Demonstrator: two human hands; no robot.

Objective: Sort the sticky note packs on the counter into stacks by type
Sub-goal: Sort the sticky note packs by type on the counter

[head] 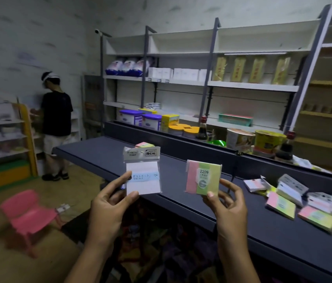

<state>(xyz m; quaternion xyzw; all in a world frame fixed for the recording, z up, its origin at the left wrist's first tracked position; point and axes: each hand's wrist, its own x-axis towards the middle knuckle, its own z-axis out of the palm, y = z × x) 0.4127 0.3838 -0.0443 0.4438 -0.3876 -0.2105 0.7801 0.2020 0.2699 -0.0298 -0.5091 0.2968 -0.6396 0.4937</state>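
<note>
My left hand (111,198) pinches the lower edge of a white sticky note pack (142,172) in a clear hanging bag with a pale blue label. My right hand (227,203) pinches the bottom of a pink, green and yellow striped pack (203,176) marked 2209. Both packs are held upright above the dark counter (181,184). One striped pack (143,144) lies alone on the counter behind the white pack. A loose pile of mixed packs (304,201) is spread over the counter's right end.
Behind the counter's raised back edge stand tins, jars, a sauce bottle and instant noodle cups (240,139). White shelving (202,78) holds goods further back. A pink plastic chair (28,217) stands on the floor at left. Another person (56,127) faces shelves at far left.
</note>
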